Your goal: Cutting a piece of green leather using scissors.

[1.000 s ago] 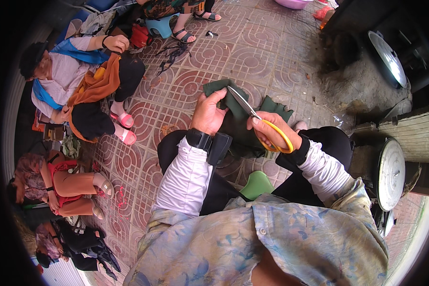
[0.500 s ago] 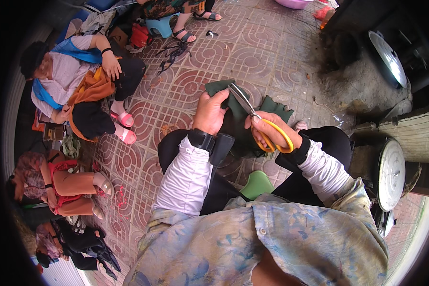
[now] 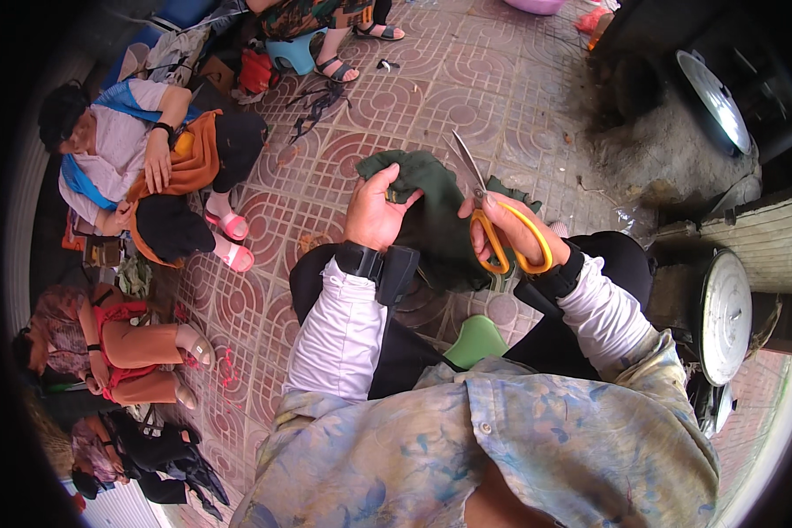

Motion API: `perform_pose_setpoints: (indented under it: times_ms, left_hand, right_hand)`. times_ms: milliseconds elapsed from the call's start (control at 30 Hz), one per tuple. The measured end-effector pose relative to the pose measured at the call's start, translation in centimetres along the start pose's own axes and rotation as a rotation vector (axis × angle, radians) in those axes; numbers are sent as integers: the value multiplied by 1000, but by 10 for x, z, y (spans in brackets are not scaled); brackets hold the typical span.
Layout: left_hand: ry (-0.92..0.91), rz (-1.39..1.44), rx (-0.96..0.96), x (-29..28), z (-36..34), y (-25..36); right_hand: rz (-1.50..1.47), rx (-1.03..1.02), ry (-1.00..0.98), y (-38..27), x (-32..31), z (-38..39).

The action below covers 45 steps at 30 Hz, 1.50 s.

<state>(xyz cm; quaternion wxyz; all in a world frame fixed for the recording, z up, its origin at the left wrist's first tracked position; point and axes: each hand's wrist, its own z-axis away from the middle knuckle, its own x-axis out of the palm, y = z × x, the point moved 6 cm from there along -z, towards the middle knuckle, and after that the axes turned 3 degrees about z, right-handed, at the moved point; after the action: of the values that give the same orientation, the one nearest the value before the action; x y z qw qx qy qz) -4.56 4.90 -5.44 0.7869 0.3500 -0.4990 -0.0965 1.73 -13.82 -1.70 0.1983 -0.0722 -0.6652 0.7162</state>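
My left hand (image 3: 371, 211) grips a piece of dark green cloth (image 3: 429, 220), thumb over its upper left part, with the rest hanging down between my knees. My right hand (image 3: 515, 231) holds scissors (image 3: 473, 176) by their yellow handles, fingers through the loops. The blades point up and are slightly parted, in front of the cloth's right part as seen from above; whether they touch it I cannot tell. A green plastic object (image 3: 475, 339), perhaps a seat, shows below the cloth between my legs.
Seated co-workers (image 3: 110, 150) with clothing and fabric line the left side; another's legs (image 3: 334, 48) are at the top. At right stand a sooty clay stove (image 3: 629, 158) and lidded pots (image 3: 723, 312). Black scraps (image 3: 312, 110) lie on the patterned tiles (image 3: 449, 79); a pink basin (image 3: 532, 7) is farther off.
My right hand has moved slightly right, and the scissors have turned more upright, away from my left thumb. The cloth has shifted left at its top. The nearest co-worker's upper hand has come down.
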Motion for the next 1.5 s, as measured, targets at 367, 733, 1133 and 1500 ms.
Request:
perform_pose_setpoints:
  times_ms: [367,733,1133,1500]
  left_hand:
    - [-50,51,-8,-3,-3,-1]
    - [1,48,13,-4,0,2]
    - [-25,62,8,-7,-3,3]
    - [0,-63,94,9,8,6]
  right_hand:
    - [-38,83,-163,12,11,3]
    - [-60,75,-168,12,14,1]
    - [-104,65,-162,4,16,2]
    - [-118,102,-165,3,16,1]
